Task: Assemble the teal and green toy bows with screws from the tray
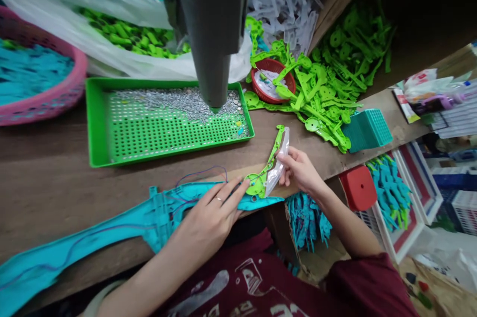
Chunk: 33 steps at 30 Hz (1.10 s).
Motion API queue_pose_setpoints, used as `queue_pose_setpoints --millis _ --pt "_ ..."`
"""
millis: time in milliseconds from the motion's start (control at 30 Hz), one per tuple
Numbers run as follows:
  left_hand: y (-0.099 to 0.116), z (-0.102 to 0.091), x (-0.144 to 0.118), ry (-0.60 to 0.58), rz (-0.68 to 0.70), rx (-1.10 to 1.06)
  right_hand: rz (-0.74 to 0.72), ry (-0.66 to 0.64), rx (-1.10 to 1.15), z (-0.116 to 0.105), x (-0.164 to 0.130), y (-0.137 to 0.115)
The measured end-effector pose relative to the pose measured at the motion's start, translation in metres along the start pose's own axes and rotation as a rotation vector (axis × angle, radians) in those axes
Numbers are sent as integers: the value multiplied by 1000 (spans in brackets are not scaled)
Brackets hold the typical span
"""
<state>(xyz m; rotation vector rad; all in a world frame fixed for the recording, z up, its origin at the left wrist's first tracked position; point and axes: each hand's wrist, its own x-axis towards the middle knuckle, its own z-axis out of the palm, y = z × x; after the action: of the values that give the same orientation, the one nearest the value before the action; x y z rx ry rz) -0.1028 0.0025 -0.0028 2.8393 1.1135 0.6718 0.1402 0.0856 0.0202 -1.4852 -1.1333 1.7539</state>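
A long teal plastic shell with thin purple wires lies along the near edge of the wooden bench. My left hand rests flat on its right end, fingertips touching a lime green plastic part. My right hand pinches that green part together with a clear plastic piece laid against it, just above the shell's end.
A green perforated tray of small metal screws sits behind, under a dark grey machine column. A pile of green parts with a red bowl lies at right, a pink basket at left, a red stool below.
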Motion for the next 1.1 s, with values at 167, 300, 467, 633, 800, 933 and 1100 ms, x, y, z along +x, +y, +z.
queue_pose_setpoints --millis 167,300,467,633,800,933,1100 --pt "4 1 -1 4 -23 22 -23 61 -171 -4 2 9" --pt "4 4 -4 5 -45 0 -303 443 -704 3 -8 18" --pt "0 11 -10 53 -25 -25 -660 292 -1146 -5 -10 4" --pt "-9 17 -12 119 13 -66 -762 81 -1005 -31 0 -12" --pt "-9 18 -13 123 25 -99 -888 157 -1075 -32 -2 10" --pt "-8 16 -13 107 -8 -112 -859 165 -1052 -31 -2 12" --pt "-10 14 -12 90 41 -59 -621 344 -694 -23 20 9"
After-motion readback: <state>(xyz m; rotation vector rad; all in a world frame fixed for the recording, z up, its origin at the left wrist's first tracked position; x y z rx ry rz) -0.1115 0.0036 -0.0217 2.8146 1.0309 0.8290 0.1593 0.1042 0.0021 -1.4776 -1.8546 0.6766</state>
